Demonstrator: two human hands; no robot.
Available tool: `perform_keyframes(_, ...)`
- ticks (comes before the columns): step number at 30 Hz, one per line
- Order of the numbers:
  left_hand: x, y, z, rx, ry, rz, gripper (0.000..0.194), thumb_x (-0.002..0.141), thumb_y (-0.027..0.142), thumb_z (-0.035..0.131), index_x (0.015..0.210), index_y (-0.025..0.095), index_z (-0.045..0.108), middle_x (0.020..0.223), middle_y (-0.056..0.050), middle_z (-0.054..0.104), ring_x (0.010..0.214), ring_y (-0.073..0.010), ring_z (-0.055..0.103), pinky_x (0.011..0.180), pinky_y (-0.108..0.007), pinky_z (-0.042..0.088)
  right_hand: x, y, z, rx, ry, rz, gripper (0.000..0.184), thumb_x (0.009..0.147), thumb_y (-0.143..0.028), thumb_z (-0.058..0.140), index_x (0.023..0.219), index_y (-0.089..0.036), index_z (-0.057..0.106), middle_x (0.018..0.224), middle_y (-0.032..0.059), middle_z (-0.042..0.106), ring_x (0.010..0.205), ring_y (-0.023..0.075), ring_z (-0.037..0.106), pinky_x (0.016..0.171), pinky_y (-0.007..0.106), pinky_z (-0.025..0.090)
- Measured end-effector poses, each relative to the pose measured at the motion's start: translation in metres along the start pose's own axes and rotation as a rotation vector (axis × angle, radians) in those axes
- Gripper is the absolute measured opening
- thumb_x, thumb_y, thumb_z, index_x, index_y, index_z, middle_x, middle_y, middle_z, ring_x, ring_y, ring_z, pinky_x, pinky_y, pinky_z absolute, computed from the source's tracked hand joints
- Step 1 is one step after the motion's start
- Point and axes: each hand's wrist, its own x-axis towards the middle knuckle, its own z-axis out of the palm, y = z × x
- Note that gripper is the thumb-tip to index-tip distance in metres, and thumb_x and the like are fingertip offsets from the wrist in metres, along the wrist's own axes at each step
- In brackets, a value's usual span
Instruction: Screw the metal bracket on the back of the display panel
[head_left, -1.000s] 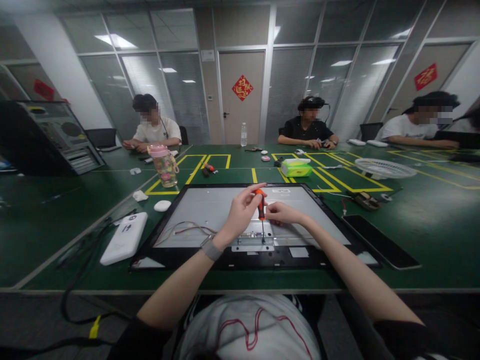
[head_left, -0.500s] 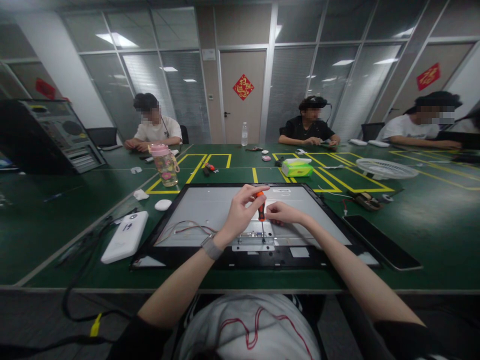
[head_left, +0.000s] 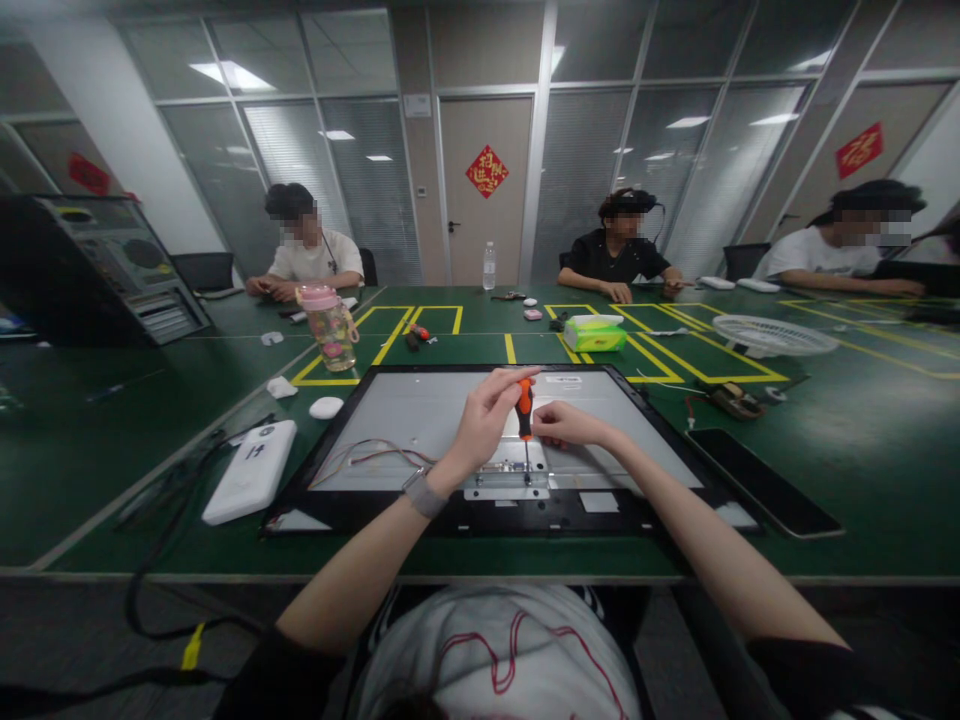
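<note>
Screwdriver [head_left: 524,424], upright, held in the left hand [head_left: 484,415] (fingers outstretched), right hand [head_left: 571,424] curled beside it, contents hidden

Left hand [head_left: 481,420] and right hand [head_left: 568,425]: both bare. Left wrist: grey watch band [head_left: 426,498] with a small squarish case [head_left: 412,479]. Left sleeve [head_left: 281,670]: black, short, forearm uncovered. Right sleeve [head_left: 802,675]: likewise black and short. Body: pale grey cloth [head_left: 547,675], softly folded, thin dark-red wavy lines; print or cord, cannot tell.

An office, by its glass partitions [head_left: 367,190], blinds [head_left: 289,145] and large green table [head_left: 847,430].
</note>
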Motion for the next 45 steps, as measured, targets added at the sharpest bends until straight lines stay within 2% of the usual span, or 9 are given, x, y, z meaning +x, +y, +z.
perform_keyframes(3, -0.0006, -0.0023, 0.0002, -0.031, -0.002, -0.013, 0.029, 0.09, 0.026, 0.047, 0.112, 0.02, 0.064, 0.095, -0.006, 0.062, 0.086, -0.0141, 0.058, 0.078, -0.028, 0.046, -0.0002, -0.0007, 0.0001, -0.006, -0.002, 0.001, 0.035, 0.076, -0.048, 0.055, 0.062, -0.017, 0.046, 0.052, -0.0044, 0.048, 0.042, 0.0066, 0.044, 0.041, 0.02, 0.037)
perform_keyframes(7, -0.0008, -0.0037, -0.0008, 0.082, 0.081, 0.005, 0.019, 0.083, 0.028, 0.059, 0.096, 0.022, 0.07, 0.089, -0.004, 0.056, 0.083, -0.0136, 0.054, 0.069, -0.024, 0.044, -0.0006, -0.0006, 0.0002, -0.01, 0.011, -0.008, 0.037, 0.077, -0.049, 0.054, 0.061, -0.017, 0.045, 0.052, -0.0044, 0.047, 0.043, 0.0068, 0.045, 0.041, 0.019, 0.036)
perform_keyframes(13, -0.0001, -0.0032, -0.0032, 0.089, 0.061, 0.017, 0.031, 0.091, 0.021, 0.04, 0.108, 0.021, 0.066, 0.092, -0.005, 0.058, 0.088, -0.0143, 0.054, 0.082, -0.027, 0.042, 0.0004, 0.0014, -0.0001, -0.011, 0.01, -0.005, 0.036, 0.077, -0.047, 0.054, 0.061, -0.016, 0.045, 0.052, -0.0036, 0.048, 0.042, 0.0066, 0.045, 0.041, 0.019, 0.036)
perform_keyframes(20, -0.0021, -0.0022, 0.0016, 0.107, 0.095, 0.052, 0.019, 0.082, 0.026, 0.061, 0.099, 0.022, 0.069, 0.086, -0.003, 0.05, 0.079, -0.0122, 0.05, 0.071, -0.023, 0.044, 0.0001, 0.001, -0.0001, 0.002, 0.011, -0.015, 0.037, 0.077, -0.049, 0.054, 0.062, -0.016, 0.047, 0.052, -0.0044, 0.047, 0.042, 0.0066, 0.044, 0.042, 0.02, 0.037)
perform_keyframes(27, -0.0011, -0.0007, 0.0001, -0.024, -0.01, -0.009, 0.03, 0.092, 0.022, 0.04, 0.112, 0.019, 0.061, 0.093, -0.006, 0.058, 0.084, -0.0133, 0.057, 0.079, -0.027, 0.045, 0.0, 0.0004, -0.0003, -0.017, 0.005, -0.007, 0.036, 0.078, -0.046, 0.054, 0.061, -0.016, 0.046, 0.052, -0.0038, 0.048, 0.043, 0.0062, 0.045, 0.042, 0.019, 0.036)
perform_keyframes(33, -0.0007, 0.0016, -0.0005, 0.078, 0.069, 0.038, 0.017, 0.086, 0.027, 0.055, 0.09, 0.018, 0.069, 0.088, -0.005, 0.056, 0.084, -0.0142, 0.054, 0.073, -0.024, 0.043, -0.0008, -0.0014, -0.0001, -0.006, 0.005, -0.018, 0.037, 0.077, -0.048, 0.054, 0.06, -0.016, 0.045, 0.051, -0.004, 0.047, 0.042, 0.0068, 0.045, 0.04, 0.019, 0.035)
perform_keyframes(38, 0.0008, 0.0001, -0.0016, -0.038, 0.025, -0.046, 0.027, 0.092, 0.024, 0.041, 0.101, 0.016, 0.065, 0.081, -0.004, 0.06, 0.078, -0.0127, 0.056, 0.075, -0.026, 0.043, -0.0006, -0.002, -0.0003, -0.026, 0.008, 0.006, 0.037, 0.077, -0.048, 0.055, 0.061, -0.016, 0.045, 0.053, -0.0035, 0.049, 0.042, 0.0064, 0.045, 0.041, 0.019, 0.037)
perform_keyframes(43, 0.002, 0.0023, -0.001, -0.006, 0.048, -0.007, 0.016, 0.083, 0.025, 0.058, 0.088, 0.016, 0.07, 0.086, -0.004, 0.056, 0.082, -0.0131, 0.053, 0.07, -0.023, 0.042, 0.0003, -0.0003, 0.0, -0.009, 0.006, -0.009, 0.037, 0.078, -0.048, 0.054, 0.06, -0.017, 0.044, 0.052, -0.0041, 0.047, 0.042, 0.0067, 0.045, 0.041, 0.02, 0.037)
perform_keyframes(45, 0.0019, 0.0021, -0.0006, -0.009, 0.039, -0.03, 0.018, 0.084, 0.025, 0.055, 0.094, 0.017, 0.069, 0.087, -0.004, 0.056, 0.081, -0.0126, 0.053, 0.071, -0.023, 0.042, 0.0005, 0.0007, 0.0001, -0.01, 0.004, -0.013, 0.037, 0.078, -0.048, 0.054, 0.06, -0.017, 0.044, 0.053, -0.004, 0.047, 0.042, 0.0067, 0.045, 0.041, 0.02, 0.037)
